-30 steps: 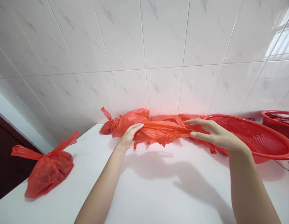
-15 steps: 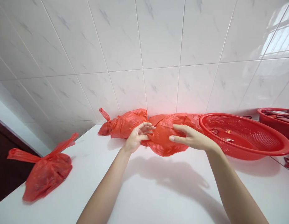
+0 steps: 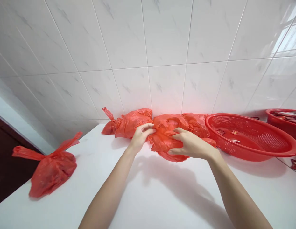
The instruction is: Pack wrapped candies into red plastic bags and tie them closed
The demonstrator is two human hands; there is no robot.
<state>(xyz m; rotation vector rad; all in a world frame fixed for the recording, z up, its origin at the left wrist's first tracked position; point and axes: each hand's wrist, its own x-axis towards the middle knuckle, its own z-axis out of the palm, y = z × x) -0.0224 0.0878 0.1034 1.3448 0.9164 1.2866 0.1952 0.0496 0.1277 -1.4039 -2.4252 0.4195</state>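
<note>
Both my hands grip one crumpled red plastic bag [image 3: 165, 137] above the white counter [image 3: 162, 197], close to the tiled wall. My left hand [image 3: 140, 137] pinches its left side with curled fingers. My right hand [image 3: 189, 147] is closed over its right side, bunching the plastic into a ball. More red bags lie behind it along the wall, one [image 3: 129, 122] to the left with a loose handle sticking up, another [image 3: 197, 122] to the right.
A tied, filled red bag [image 3: 51, 170] sits near the counter's left edge. A red plastic colander basket [image 3: 255, 149] with a few small packets stands at the right, a second red basin [image 3: 285, 122] behind it. The dark drop-off lies far left.
The bag was stretched long between my hands a second ago. My hands have come together and scrunched it into a compact ball, the right hand moving left and closing over it.
</note>
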